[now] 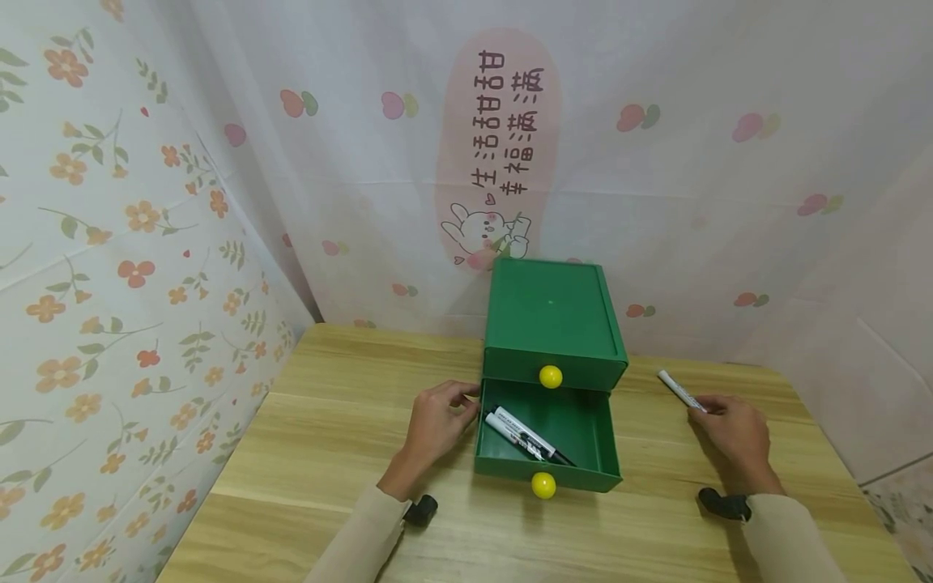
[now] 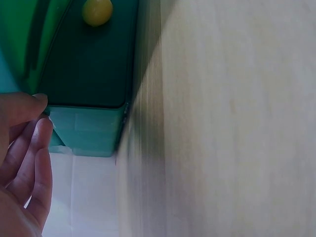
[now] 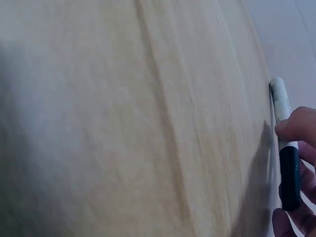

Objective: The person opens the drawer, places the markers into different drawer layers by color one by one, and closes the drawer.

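Note:
A green drawer cabinet (image 1: 550, 312) stands at the back of the table, its drawer (image 1: 594, 433) with a yellow knob (image 1: 543, 486) pulled out under a closed one. Two white markers (image 1: 523, 433) with black caps lie inside, side by side and slanting. My left hand (image 1: 440, 421) is at the drawer's left side, thumb and fingertips pinching its edge near the cabinet body. Seen from the left wrist, a dark green front (image 2: 89, 64) lies beside those fingertips. Over the table at right, my right hand (image 1: 732, 429) pinches another white marker (image 1: 678, 389), its black cap end towards the palm.
The wooden table (image 1: 350, 389) extends to both sides of the cabinet. Behind it hangs a printed curtain (image 1: 692, 202), and a flowered cloth (image 1: 138, 283) closes off the left. Dark wrist mounts (image 1: 722, 502) sit at both sleeves.

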### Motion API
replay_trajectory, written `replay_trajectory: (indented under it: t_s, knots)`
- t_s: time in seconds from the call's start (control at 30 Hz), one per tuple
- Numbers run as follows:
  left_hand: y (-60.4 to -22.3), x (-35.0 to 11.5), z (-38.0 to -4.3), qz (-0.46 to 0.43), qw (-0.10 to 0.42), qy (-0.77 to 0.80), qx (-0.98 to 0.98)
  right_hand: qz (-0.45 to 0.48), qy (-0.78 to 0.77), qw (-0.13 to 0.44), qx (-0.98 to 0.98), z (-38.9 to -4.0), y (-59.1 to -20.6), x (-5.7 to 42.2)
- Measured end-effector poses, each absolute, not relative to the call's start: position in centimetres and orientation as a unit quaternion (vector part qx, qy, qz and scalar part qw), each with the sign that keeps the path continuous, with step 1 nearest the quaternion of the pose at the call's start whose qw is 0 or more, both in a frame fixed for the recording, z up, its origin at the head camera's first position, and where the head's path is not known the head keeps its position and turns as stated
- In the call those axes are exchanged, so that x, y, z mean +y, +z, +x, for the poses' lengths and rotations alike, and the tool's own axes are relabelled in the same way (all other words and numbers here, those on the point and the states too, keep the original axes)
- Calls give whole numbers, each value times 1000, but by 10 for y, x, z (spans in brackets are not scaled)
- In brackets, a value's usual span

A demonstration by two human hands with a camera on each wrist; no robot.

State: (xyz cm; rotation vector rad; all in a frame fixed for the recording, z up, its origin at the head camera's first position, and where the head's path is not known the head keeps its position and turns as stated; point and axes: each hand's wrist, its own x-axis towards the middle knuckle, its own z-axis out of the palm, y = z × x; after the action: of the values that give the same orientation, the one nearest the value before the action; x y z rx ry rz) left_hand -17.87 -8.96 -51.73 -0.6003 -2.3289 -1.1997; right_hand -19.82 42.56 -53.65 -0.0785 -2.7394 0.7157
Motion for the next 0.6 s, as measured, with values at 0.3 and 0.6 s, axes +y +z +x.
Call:
replay_trajectory:
  t_s: [0.3, 0.6]
  knots:
    - [-517, -90, -179, -215, 221, -435, -846, -69, 285, 172, -940, -197, -530, 415]
    - [-517, -90, -178, -215, 223, -434, -846, -77, 302, 198, -929, -189, -513, 398]
